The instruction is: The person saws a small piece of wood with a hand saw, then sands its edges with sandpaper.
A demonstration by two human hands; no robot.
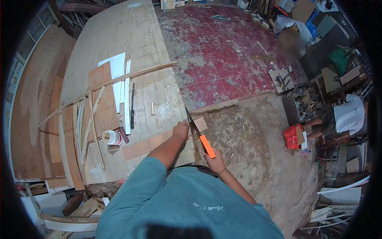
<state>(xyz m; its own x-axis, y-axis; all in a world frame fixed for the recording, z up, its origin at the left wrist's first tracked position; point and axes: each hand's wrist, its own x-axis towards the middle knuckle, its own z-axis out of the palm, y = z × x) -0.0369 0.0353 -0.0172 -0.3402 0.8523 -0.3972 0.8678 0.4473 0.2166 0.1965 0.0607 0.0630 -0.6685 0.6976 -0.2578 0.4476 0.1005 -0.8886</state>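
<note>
My right hand (215, 159) is wrapped around the orange handle of a handsaw (205, 144). Its dark blade points away from me and crosses a flat wooden board (153, 144) near the end that juts past the table edge. My left hand (182, 130), fingers bent, presses and grips the board on the tabletop just left of the blade. Whether the teeth are in the wood cannot be made out.
On the plywood table (119, 24) lie thin wood strips (131, 74), white sheets (115, 65), a dark rod-like tool (132, 105) and a white tub (112, 138). A person (350, 115) is at the right near a red bag (293, 136). Tools lie on a small board (281, 81).
</note>
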